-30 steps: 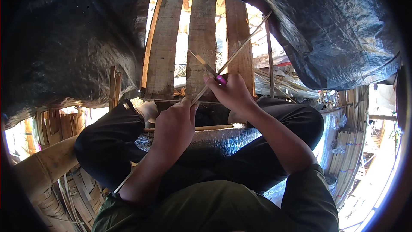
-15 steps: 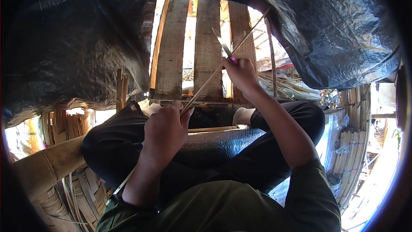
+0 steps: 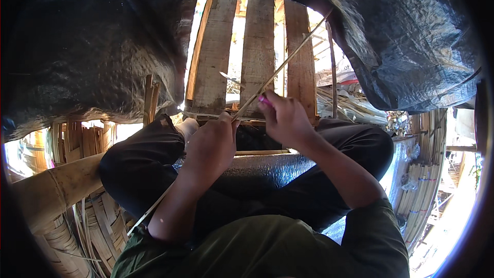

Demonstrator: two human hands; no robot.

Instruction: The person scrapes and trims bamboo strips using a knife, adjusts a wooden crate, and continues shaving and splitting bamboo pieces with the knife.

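A long, thin bamboo strip (image 3: 293, 55) runs slantwise from the far right down to my left hand (image 3: 210, 145), which is closed around it. Its tail end (image 3: 149, 211) comes out beside my left forearm. My right hand (image 3: 290, 118) is closed on the pink handle of a knife (image 3: 233, 79). The knife's blade points away to the left and crosses the strip just beyond my left hand. Whether the edge touches the strip is too blurred to tell.
Wooden planks (image 3: 258, 41) stand ahead with bright gaps between them. Dark plastic sheeting (image 3: 98, 46) hangs at the left and upper right. A thick bamboo pole (image 3: 62, 185) lies beside my left knee, above woven bamboo (image 3: 103, 226). Bundled bamboo strips (image 3: 424, 190) are at the right.
My right hand has drawn the knife nearer along the strip, toward my left hand, and the blade has swung further left. My left hand has shifted slightly right and away, still gripping the strip.
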